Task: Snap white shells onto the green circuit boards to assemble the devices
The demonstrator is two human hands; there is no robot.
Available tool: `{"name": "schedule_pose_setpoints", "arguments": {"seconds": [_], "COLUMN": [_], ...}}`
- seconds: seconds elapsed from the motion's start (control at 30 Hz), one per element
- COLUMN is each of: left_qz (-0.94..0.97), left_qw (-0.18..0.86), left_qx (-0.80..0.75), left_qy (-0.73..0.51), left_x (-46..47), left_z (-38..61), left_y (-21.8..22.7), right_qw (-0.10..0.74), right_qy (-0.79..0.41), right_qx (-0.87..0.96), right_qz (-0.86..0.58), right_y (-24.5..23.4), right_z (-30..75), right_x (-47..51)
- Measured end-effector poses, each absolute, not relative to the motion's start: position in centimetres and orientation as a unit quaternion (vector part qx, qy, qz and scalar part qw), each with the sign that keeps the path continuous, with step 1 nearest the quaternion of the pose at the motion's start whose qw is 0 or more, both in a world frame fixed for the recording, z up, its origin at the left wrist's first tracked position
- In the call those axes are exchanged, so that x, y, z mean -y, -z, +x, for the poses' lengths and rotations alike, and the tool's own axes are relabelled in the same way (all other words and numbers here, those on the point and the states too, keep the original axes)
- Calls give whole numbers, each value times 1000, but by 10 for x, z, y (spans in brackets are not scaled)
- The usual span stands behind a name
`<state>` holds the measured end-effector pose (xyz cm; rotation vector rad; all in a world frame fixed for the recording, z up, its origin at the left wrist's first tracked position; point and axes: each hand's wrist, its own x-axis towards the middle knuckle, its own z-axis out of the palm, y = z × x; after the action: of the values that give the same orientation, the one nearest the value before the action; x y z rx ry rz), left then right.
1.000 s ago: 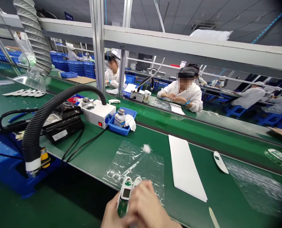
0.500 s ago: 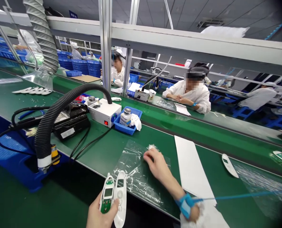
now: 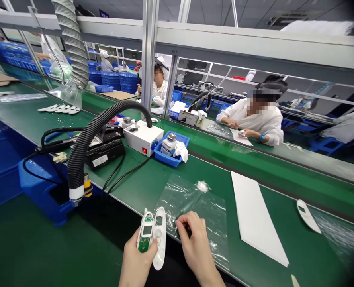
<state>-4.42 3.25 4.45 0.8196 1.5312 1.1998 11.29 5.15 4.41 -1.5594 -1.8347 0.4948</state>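
My left hand (image 3: 136, 255) grips two white plastic shell halves of a handheld device side by side. One device half (image 3: 146, 235) carries a green circuit board with a small screen; the other, a white cover (image 3: 160, 243), has a window opening and round holes below it. Just right of them is my right hand (image 3: 196, 243), thumb and fingertips drawn together above the near part of a clear plastic sheet (image 3: 177, 195). Whatever sits in that pinch, if anything, is hidden or too small to make out. On the sheet's far edge lies a small pile of tiny clear-white pieces (image 3: 202, 186).
A white paper stack (image 3: 256, 215) and a white shell (image 3: 308, 216) lie on the right. Beyond are a blue tray (image 3: 167, 158) with a bottle, a white box (image 3: 143, 137) and a black hose (image 3: 105, 119). A co-worker (image 3: 260, 115) sits across the green conveyor.
My right hand has drawn back from the small pile toward my left hand, leaving the pile uncovered. My left hand still holds both shell halves. The view has shifted somewhat to the left.
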Motion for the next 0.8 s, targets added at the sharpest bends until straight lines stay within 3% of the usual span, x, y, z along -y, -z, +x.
{"name": "schedule_pose_setpoints", "arguments": {"seconds": [0.17, 0.33, 0.8], "left_qz": [343, 367, 367], "left_qw": [492, 515, 504], "left_qx": [-628, -612, -623], "left_qy": [-496, -475, -472], "left_x": [-31, -25, -20], "left_z": [-44, -34, -19], "left_y": [-47, -52, -61], "right_qw": [385, 354, 373], "right_qy": [-230, -339, -296], "right_qx": [690, 660, 667], "right_qz": [-569, -570, -573], "right_y": [-60, -75, -66], "right_z": [113, 115, 118], "right_x": [-45, -50, -45]}}
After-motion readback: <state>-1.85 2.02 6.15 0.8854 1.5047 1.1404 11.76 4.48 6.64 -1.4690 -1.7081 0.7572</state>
